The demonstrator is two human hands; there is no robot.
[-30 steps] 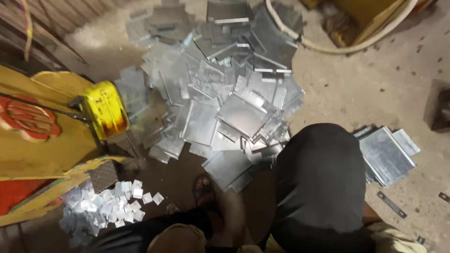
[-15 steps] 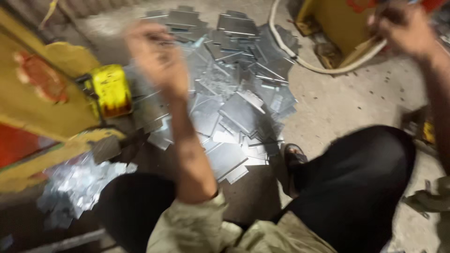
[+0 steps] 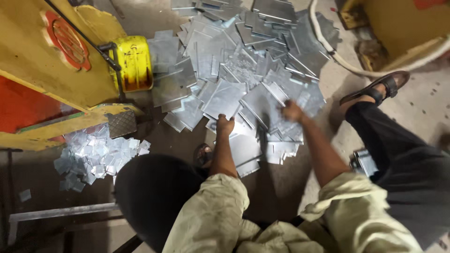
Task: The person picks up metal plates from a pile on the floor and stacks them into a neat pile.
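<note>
- Sheet-metal plates [image 3: 243,70]: large loose heap of grey rectangular pcs on the concrete floor [image 3: 422,117], spread from centre to top of view, overlapping at all angles. No sorted stack visible among them.
- Left hand [image 3: 225,125]: at near edge of heap, fingers curled down onto a plate; looks like a grip on its edge, but can't tell for sure – fingertips hidden.
- Right hand [image 3: 291,112]: resting on plates just right of the left, fingers bent onto the pile; pinch vs. flat press not clear.
- Progress, judged: handling appears at an early stage – bulk of heap lies unsorted, only near-edge pcs under the hands.
- Small offcuts [image 3: 93,157]: separate pile of little shiny squares, lower left, well apart from main heap.
- Yellow press machine [image 3: 47,61], w/ yellow block-shaped part [image 3: 133,63], touching heap's left edge.
- White hose [image 3: 337,56] curving by heap's right side.
- Sandalled foot [image 3: 379,86] right of heap; dark trousers, beige sleeves in foreground.
</note>
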